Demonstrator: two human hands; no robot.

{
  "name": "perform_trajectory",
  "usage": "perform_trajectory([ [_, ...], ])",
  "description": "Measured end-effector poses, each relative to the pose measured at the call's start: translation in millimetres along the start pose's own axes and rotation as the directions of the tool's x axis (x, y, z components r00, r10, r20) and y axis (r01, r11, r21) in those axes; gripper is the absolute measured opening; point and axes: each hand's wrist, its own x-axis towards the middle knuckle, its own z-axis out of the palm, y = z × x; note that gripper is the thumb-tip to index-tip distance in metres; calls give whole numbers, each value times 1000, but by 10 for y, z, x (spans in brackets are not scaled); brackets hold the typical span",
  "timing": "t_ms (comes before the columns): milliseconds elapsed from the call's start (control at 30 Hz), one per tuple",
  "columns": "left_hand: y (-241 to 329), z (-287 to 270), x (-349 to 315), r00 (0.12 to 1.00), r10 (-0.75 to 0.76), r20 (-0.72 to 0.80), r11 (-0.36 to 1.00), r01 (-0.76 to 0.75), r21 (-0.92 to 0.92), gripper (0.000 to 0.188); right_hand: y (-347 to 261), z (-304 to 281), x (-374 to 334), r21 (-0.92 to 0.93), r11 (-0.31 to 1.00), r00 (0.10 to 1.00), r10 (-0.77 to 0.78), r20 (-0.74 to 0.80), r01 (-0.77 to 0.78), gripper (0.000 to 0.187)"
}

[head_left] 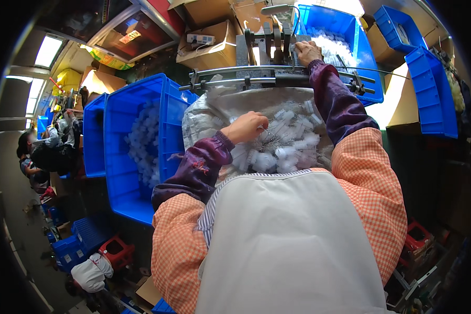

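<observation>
Pointing every way, white pieces (292,142)

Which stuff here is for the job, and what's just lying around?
Seems part of the job:
white plastic pieces
grey sheet under them
metal machine
left blue tub with white pieces

Probably just lying about:
open cardboard box
red stool, lower left

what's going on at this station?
A person is working with both bare hands at a metal device with long rods. The left hand is at a heap of whitish, translucent small parts lying on a pale sheet; the right hand is at the device's right side. Whether either holds a part isn't clear. Similar-looking pieces sit in the large blue bin on the left and the blue bin behind the right hand.
</observation>
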Motion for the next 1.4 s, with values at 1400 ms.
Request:
perform_trajectory([
  [1400,183,-213,58,867,-30,-497,959,-115,-258,20,-333,-134,-273,-170,981,995,81,-58,-89,29],
])
